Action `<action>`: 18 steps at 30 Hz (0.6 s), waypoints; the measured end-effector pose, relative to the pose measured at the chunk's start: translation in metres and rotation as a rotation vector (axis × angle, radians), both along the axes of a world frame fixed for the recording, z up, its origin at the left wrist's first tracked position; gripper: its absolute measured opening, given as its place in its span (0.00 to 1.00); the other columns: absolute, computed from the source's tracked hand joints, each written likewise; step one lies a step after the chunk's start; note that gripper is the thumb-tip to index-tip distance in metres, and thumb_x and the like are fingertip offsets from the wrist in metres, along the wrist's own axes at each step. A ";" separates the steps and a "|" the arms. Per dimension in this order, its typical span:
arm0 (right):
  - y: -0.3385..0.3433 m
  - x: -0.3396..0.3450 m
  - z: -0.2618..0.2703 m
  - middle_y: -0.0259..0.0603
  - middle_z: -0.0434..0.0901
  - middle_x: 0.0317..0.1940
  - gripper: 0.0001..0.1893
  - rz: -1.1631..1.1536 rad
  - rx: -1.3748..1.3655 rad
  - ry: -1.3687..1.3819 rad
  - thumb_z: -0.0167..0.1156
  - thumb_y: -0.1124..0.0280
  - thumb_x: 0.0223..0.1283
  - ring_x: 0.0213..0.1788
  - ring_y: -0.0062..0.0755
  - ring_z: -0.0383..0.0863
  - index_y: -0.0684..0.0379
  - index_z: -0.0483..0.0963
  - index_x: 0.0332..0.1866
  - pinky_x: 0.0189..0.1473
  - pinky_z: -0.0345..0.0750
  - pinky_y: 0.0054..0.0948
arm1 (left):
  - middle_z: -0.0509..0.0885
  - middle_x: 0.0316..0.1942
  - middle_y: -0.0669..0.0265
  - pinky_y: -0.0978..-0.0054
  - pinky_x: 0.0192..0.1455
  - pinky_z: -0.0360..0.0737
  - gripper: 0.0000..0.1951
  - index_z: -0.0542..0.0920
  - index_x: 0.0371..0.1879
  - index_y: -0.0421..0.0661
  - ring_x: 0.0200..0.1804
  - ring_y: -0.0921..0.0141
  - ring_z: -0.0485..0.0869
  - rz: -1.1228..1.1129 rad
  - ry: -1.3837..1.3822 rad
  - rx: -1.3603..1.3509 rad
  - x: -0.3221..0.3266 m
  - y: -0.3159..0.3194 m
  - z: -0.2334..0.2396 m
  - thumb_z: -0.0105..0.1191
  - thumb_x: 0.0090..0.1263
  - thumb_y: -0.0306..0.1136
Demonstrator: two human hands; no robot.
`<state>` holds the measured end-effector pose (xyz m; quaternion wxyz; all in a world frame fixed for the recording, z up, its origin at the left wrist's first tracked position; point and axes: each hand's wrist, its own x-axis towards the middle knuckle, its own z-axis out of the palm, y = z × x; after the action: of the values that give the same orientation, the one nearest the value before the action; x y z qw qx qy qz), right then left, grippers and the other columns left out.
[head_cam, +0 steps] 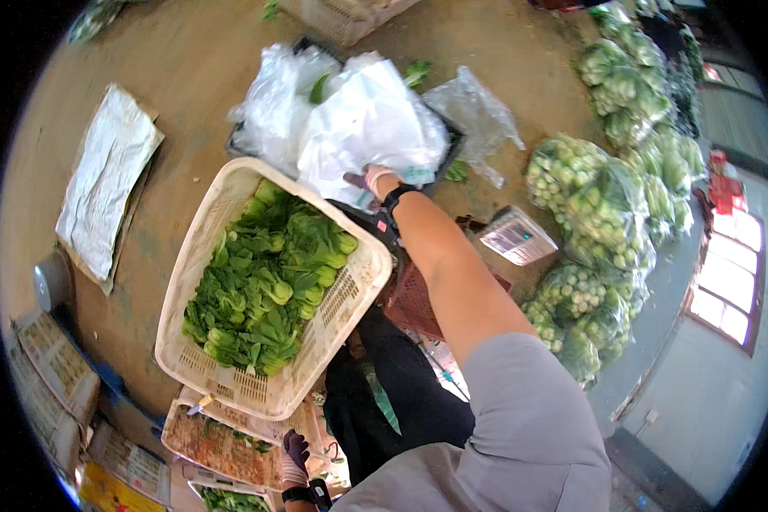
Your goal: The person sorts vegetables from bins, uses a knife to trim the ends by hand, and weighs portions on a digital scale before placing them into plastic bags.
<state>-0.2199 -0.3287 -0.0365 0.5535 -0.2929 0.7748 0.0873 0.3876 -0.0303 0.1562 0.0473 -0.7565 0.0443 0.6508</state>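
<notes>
My right hand (372, 185), in a purple and pale glove with a black strap at the wrist, reaches onto a pile of white and clear plastic bags (365, 121). Its fingertips touch the bags; whether they pinch one is not clear. The bags lie in a black tray. Nearer to me, a cream plastic crate (189, 269) holds leafy green bok choy (269, 275). My left hand (296, 451), gloved too, is low in the picture below that crate, its fingers curled; what they hold, if anything, does not show.
A digital scale (518, 235) stands right of my forearm, near a reddish-brown plastic crate (416, 301). Clear bags of vegetables (589, 198) line the right side. A knife (200, 404) lies by the cream crate's lower edge. A flattened white sack (105, 185) lies at left.
</notes>
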 end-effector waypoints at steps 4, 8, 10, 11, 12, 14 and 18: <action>-0.043 -0.001 -0.078 0.53 0.56 0.67 0.56 -0.110 0.179 -0.070 0.35 0.20 0.42 0.68 0.52 0.55 0.62 0.58 0.66 0.66 0.52 0.48 | 0.76 0.43 0.66 0.74 0.38 0.71 0.24 0.67 0.59 0.52 0.40 0.70 0.76 0.074 -0.082 0.039 -0.001 -0.009 0.006 0.51 0.65 0.47; -0.076 0.029 -0.107 0.53 0.62 0.64 0.47 0.131 -0.038 -0.032 0.46 0.29 0.49 0.65 0.50 0.62 0.62 0.63 0.63 0.65 0.59 0.40 | 0.77 0.40 0.69 0.79 0.28 0.70 0.21 0.68 0.56 0.53 0.36 0.73 0.76 0.185 -0.146 0.041 0.000 0.005 0.008 0.51 0.66 0.45; -0.079 0.044 -0.108 0.50 0.68 0.60 0.26 0.248 0.005 0.291 0.51 0.51 0.60 0.59 0.45 0.71 0.60 0.72 0.56 0.56 0.71 0.37 | 0.78 0.41 0.67 0.77 0.32 0.72 0.22 0.68 0.57 0.53 0.37 0.72 0.77 0.156 -0.216 0.028 -0.006 0.002 0.010 0.51 0.66 0.45; -0.051 0.001 -0.143 0.47 0.73 0.55 0.20 0.647 -0.148 0.430 0.53 0.55 0.59 0.54 0.45 0.75 0.59 0.75 0.50 0.52 0.74 0.37 | 0.78 0.42 0.67 0.76 0.34 0.72 0.22 0.68 0.58 0.53 0.38 0.71 0.77 0.096 -0.203 0.014 -0.005 -0.016 0.003 0.51 0.66 0.46; -0.052 0.000 -0.143 0.46 0.77 0.50 0.19 0.253 -0.176 0.415 0.53 0.56 0.59 0.51 0.44 0.77 0.58 0.76 0.47 0.49 0.75 0.38 | 0.77 0.41 0.68 0.77 0.35 0.72 0.24 0.68 0.58 0.49 0.38 0.72 0.76 0.137 -0.206 0.034 -0.010 -0.022 0.004 0.53 0.66 0.45; -0.036 -0.020 -0.146 0.50 0.79 0.44 0.23 0.180 -0.216 0.375 0.54 0.49 0.53 0.49 0.50 0.76 0.56 0.77 0.45 0.51 0.72 0.39 | 0.77 0.41 0.68 0.77 0.35 0.72 0.24 0.68 0.58 0.49 0.38 0.72 0.76 0.124 -0.184 0.046 -0.012 -0.031 -0.003 0.53 0.66 0.44; -0.053 0.005 -0.105 0.49 0.77 0.49 0.31 0.140 -0.080 0.269 0.55 0.42 0.50 0.54 0.48 0.74 0.58 0.74 0.50 0.54 0.71 0.37 | 0.77 0.40 0.67 0.78 0.36 0.72 0.24 0.68 0.58 0.49 0.38 0.72 0.76 0.150 -0.167 0.063 -0.014 -0.026 -0.013 0.53 0.65 0.44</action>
<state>-0.2151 -0.3819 -0.1416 0.4251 -0.3536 0.8225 0.1330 0.3735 -0.0562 0.1430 0.0259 -0.8073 -0.0372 0.5885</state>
